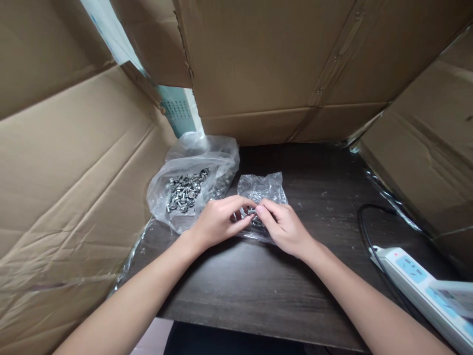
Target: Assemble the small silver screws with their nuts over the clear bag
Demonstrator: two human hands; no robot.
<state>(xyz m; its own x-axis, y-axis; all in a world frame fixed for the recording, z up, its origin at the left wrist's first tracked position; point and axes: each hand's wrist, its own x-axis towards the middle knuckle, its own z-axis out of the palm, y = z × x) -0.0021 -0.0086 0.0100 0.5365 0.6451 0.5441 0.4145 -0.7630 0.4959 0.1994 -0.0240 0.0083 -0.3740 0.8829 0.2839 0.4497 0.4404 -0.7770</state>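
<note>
A small shiny metal bolt (252, 211) sits between my two hands at the middle of the view. My right hand (284, 226) pinches its right end between thumb and forefinger. Around its other side curl the thumb and forefinger of my left hand (221, 221), with the tips close to the bolt; the remaining left fingers are partly hidden. Beneath both hands lies a clear plastic bag (261, 186) with metal pieces in it, partly covered by my fingers. To the left, a larger translucent bag (160, 195) stands open, filled with loose metal bolts (186, 190).
Cardboard walls (258, 64) enclose the dark wooden table (236, 291) at the back and on both sides. A white power strip (417, 281) with a black cable (364, 224) occupies the right front. Through a gap at the back left shows a printed green sheet (177, 108).
</note>
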